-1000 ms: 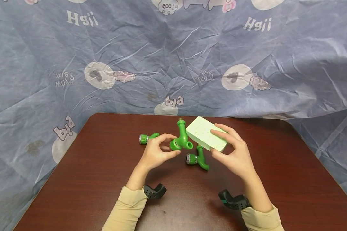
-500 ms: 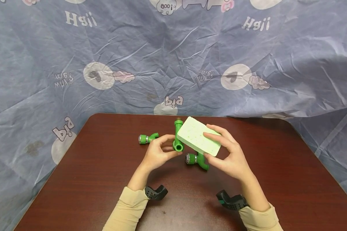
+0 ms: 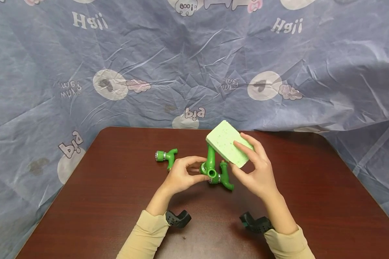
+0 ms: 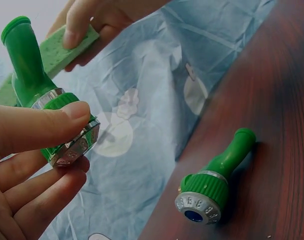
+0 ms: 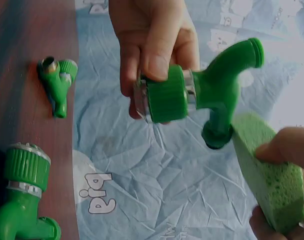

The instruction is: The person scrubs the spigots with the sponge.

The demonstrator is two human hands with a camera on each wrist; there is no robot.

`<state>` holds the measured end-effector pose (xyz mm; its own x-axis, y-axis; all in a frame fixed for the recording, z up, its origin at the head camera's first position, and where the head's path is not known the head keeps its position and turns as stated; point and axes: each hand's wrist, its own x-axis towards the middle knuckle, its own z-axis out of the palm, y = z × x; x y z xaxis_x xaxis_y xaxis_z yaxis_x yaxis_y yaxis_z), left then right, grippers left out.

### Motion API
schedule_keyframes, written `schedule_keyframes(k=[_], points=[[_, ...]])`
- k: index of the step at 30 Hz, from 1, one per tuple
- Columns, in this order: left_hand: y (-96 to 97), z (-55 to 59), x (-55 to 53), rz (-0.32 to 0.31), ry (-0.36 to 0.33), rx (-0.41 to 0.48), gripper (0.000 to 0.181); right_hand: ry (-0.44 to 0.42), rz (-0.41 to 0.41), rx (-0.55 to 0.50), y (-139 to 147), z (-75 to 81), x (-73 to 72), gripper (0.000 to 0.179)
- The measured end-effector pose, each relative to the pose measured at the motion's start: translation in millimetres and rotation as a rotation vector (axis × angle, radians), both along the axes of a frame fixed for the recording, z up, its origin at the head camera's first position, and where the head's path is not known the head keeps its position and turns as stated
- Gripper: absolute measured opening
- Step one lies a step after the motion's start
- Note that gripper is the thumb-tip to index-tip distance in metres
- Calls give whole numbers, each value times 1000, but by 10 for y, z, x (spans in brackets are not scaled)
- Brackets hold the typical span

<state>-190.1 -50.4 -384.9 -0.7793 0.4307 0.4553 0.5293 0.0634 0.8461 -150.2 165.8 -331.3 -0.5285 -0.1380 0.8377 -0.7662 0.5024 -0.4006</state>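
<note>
In the head view my left hand (image 3: pixel 183 176) pinches a green plastic tap (image 3: pixel 210 160) by its ribbed knob, raised over the table. The left wrist view shows the thumb on the knob of this tap (image 4: pixel 27 65), fingers beneath. My right hand (image 3: pixel 260 172) grips a pale green sponge (image 3: pixel 228 140) by its right end. The sponge covers the upper end of the tap in the head view. From the right wrist, the sponge (image 5: pixel 267 172) appears to touch one end of the held tap (image 5: pixel 217 90).
A second green tap (image 3: pixel 226 178) lies on the dark red-brown table (image 3: pixel 116 201) just behind and below the held one. Another tap (image 3: pixel 170 156) lies farther left. A blue-grey printed cloth (image 3: pixel 188 72) hangs behind the table's back edge.
The sponge went left across the held tap, then back up and right. My left hand shifted right and slightly down, turning the tap. The taps on the table stayed put.
</note>
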Motion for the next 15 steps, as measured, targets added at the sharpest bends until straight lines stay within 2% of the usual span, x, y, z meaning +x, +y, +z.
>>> schedule_keyframes(k=[3,5,7,12,15], points=[[-6,135,86,16,-6,-7,41,-11,-53,-47,28,41,20,51],[-22,206,127,29,-5,-1,41,-32,-28,-69,41,87,50,49],[-36,214,128,47,8,3,40,-56,39,-67,49,133,85,48],[-41,36,13,64,7,20,40,-103,224,33,14,169,140,48],[-31,-54,-42,63,26,14,40,-110,277,73,-42,172,159,48]])
